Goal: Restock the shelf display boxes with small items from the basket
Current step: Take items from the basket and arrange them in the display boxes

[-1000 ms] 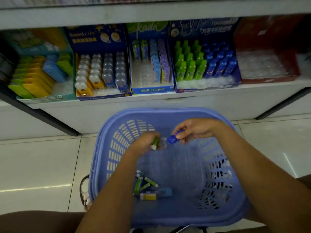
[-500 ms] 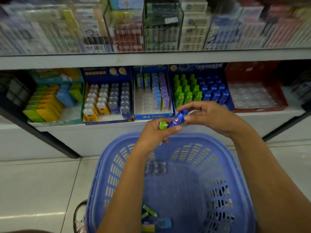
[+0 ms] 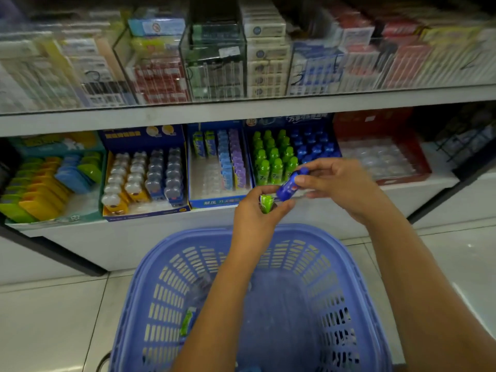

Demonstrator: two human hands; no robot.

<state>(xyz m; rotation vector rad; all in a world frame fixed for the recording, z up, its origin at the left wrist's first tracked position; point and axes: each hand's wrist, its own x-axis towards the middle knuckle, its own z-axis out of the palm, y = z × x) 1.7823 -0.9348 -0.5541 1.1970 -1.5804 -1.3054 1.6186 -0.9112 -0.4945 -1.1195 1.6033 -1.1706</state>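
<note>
The small blue bottle [image 3: 287, 188] sat just before the shelf's [image 3: 134, 234] front edge, pinched by the right hand [image 3: 341, 186]. The left hand [image 3: 255, 213] clutched a green bottle [image 3: 266, 204]. Both seemed light, rigid and slick, so best gripped mid-body.

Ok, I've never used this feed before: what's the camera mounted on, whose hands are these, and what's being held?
There is no machine here. One camera sits on a person's head, looking forward and down at their bare hands. The left hand grips a small green item. The right hand pinches a small blue bottle. Both hands are above a blue basket on the floor. Ahead, on the lower shelf, a display box holds rows of green and blue bottles.
</note>
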